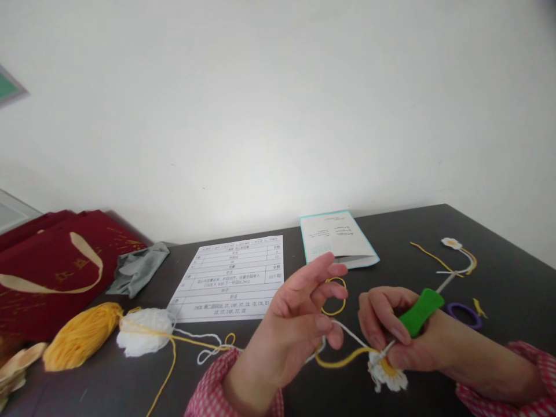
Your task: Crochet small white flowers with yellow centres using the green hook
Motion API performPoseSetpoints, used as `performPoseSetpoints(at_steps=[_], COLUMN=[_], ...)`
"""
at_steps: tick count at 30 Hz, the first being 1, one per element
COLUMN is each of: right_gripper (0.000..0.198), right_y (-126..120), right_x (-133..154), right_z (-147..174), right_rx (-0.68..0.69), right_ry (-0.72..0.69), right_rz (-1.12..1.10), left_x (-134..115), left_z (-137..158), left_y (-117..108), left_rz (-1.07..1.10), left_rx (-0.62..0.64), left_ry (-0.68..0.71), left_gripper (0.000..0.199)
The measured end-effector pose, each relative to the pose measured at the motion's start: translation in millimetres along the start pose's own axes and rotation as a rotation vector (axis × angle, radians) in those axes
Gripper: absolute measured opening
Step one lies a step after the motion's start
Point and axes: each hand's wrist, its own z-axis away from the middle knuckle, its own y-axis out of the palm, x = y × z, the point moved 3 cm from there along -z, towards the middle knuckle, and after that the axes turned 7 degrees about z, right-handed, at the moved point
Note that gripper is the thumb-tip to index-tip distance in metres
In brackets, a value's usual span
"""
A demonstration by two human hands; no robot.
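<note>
My right hand [391, 330] is closed around a crochet hook with a green handle [422, 313]. Its fingertips also pinch a small crocheted flower [386, 375], white with a yellow middle, and the hook's tip is at the flower's upper edge. White yarn [348, 331] stretches from the flower to my left hand [299, 324], where it passes between thumb and fingers. The index finger is raised and the thumb presses toward the other fingers. A yellow yarn strand [343, 364] hangs in a loop between both hands.
At left lie a white yarn ball [145, 333], a yellow yarn skein [84, 337] and a dark red bag [47, 272]. Behind the hands are a printed chart [234, 278] and a folded leaflet [336, 237]. At right are another small flower [452, 244] and a purple ring [464, 315].
</note>
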Motion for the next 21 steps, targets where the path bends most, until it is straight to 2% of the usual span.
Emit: performPoseSetpoints(at_steps=[3, 5, 7, 9, 11, 13, 15, 17, 19, 21], right_gripper=[0.044, 0.044, 0.045, 0.047, 0.047, 0.047, 0.046, 0.044, 0.043, 0.043], right_y=[5, 7, 8, 9, 9, 9, 8, 8, 8, 9], right_x=[2, 4, 5, 6, 7, 7, 5, 4, 4, 2], right_z=[0, -1, -2, -3, -4, -4, -5, -5, -6, -6], right_rx=[0.001, -0.011, -0.038, -0.071, -0.1, -0.143, -0.194, -0.232, -0.247, -0.28], right_ry=[0.031, 0.042, 0.045, 0.04, 0.033, 0.048, 0.064, 0.04, 0.002, 0.024], right_rz=[0.014, 0.017, 0.004, -0.019, -0.038, -0.065, -0.083, -0.064, -0.019, -0.008], left_x=[-11, -21, -29, -31, -24, -14, -5, 2, 8, 13], left_z=[6, 10, 13, 13, 13, 13, 14, 14, 13, 11], left_y=[-3, -4, -1, 4, 6, 3, -2, -5, -5, -4], left_rz=[0.166, 0.154, -0.134, -0.606, -1.054, -1.273, -1.239, -1.096, -0.947, -0.835], left_rx=[-0.034, -0.053, -0.026, 0.012, 0.036, 0.062, 0.061, 0.036, 0.0, -0.044], left_ry=[0.038, 0.111, 0.187, 0.253, 0.256, 0.248, 0.291, 0.299, 0.273, 0.236], left_gripper=[0.05, 0.032, 0.012, 0.024, 0.033, 0.034, 0.041, 0.05, 0.058, 0.065])
